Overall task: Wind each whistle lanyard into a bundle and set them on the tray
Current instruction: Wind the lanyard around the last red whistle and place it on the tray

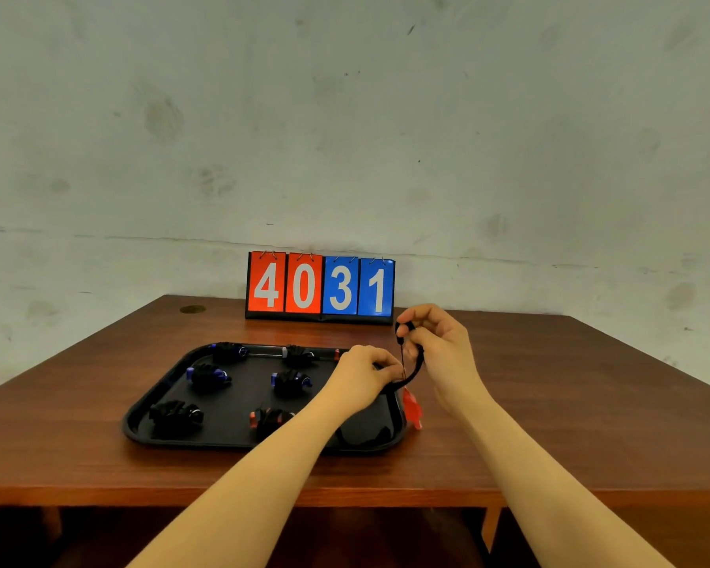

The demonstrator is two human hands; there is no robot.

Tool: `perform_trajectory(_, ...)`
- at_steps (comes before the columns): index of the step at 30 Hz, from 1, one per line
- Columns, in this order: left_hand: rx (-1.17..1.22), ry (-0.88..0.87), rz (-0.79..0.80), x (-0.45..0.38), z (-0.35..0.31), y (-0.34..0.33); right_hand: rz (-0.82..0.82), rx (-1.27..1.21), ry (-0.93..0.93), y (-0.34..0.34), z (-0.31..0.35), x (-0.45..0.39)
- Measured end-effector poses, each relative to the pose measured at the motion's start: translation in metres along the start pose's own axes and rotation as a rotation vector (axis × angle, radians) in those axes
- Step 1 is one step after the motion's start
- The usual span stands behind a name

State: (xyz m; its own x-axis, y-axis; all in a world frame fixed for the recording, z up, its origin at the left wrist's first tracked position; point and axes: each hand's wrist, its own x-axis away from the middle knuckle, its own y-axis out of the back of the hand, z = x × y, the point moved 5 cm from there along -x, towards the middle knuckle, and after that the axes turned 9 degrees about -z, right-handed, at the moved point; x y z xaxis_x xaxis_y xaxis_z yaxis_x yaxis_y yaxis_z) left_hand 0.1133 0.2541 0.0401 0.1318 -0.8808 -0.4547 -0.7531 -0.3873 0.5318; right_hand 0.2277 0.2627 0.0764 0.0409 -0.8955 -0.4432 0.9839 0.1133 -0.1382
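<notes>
A black tray (156, 403) lies on the wooden table and holds several wound lanyard bundles, some with blue whistles (208, 375) and one with a red whistle (268, 419). Above the tray's right edge my right hand (435, 342) pinches the upper part of a black lanyard (414, 368). My left hand (363, 373) pinches the same cord lower down. A red whistle (412, 405) dangles from the cord just past the tray's right rim.
A flip scoreboard (320, 286) reading 4031 stands at the back of the table against the wall. Bare wood surrounds the tray on the left, right and front. The table's front edge is near my forearms.
</notes>
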Motion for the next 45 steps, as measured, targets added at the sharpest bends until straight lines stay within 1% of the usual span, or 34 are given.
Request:
perform_trajectory(2,0.047,0.023,0.005,0.0,0.0,0.0,-0.001,0.014,0.013,0.003,0.0,0.0)
perform_trajectory(7,0.126,0.034,0.108,0.005,-0.005,-0.007,0.003,0.021,0.033,0.007,0.001,0.001)
perform_trajectory(13,0.122,0.024,0.101,0.007,-0.006,-0.01,-0.051,-0.021,0.017,0.015,0.003,0.002)
perform_trajectory(16,0.108,0.002,0.069,0.008,-0.006,-0.006,-0.065,-0.019,-0.003,0.018,0.003,0.004)
perform_trajectory(18,0.13,-0.002,0.015,0.007,-0.006,0.001,-0.089,0.004,-0.036,0.02,-0.001,0.003)
perform_trajectory(21,0.16,0.014,-0.098,0.002,-0.007,0.018,-0.099,0.142,-0.023,0.021,-0.006,0.001)
perform_trajectory(24,0.067,-0.047,-0.151,-0.003,-0.011,0.035,-0.046,0.282,0.021,0.013,-0.01,-0.001)
perform_trajectory(27,-0.025,-0.101,-0.155,-0.006,-0.013,0.046,0.027,0.328,0.01,0.003,-0.015,-0.001)
perform_trajectory(29,-0.111,-0.147,-0.16,-0.008,-0.013,0.051,0.091,0.269,-0.024,-0.005,-0.018,0.001)
perform_trajectory(31,-0.192,-0.184,-0.168,-0.011,-0.012,0.057,0.15,0.136,-0.058,-0.012,-0.019,0.002)
perform_trajectory(33,-0.244,-0.201,-0.17,-0.013,-0.01,0.062,0.18,0.06,-0.072,-0.019,-0.018,0.002)
perform_trajectory(34,-0.261,-0.21,-0.17,-0.014,-0.009,0.063,0.174,0.091,-0.063,-0.021,-0.019,0.0)
perform_trajectory(36,-0.282,-0.213,-0.158,-0.016,-0.005,0.066,0.144,0.229,0.004,-0.027,-0.022,-0.005)
perform_trajectory(38,-0.28,-0.197,-0.144,-0.017,0.001,0.067,0.09,0.288,0.056,-0.03,-0.025,-0.012)
perform_trajectory(41,-0.268,-0.152,-0.116,-0.019,0.014,0.068,-0.046,0.245,0.073,-0.028,-0.025,-0.022)
perform_trajectory(45,-0.186,-0.088,-0.081,-0.023,0.028,0.068,-0.091,0.185,0.077,-0.031,-0.031,-0.03)
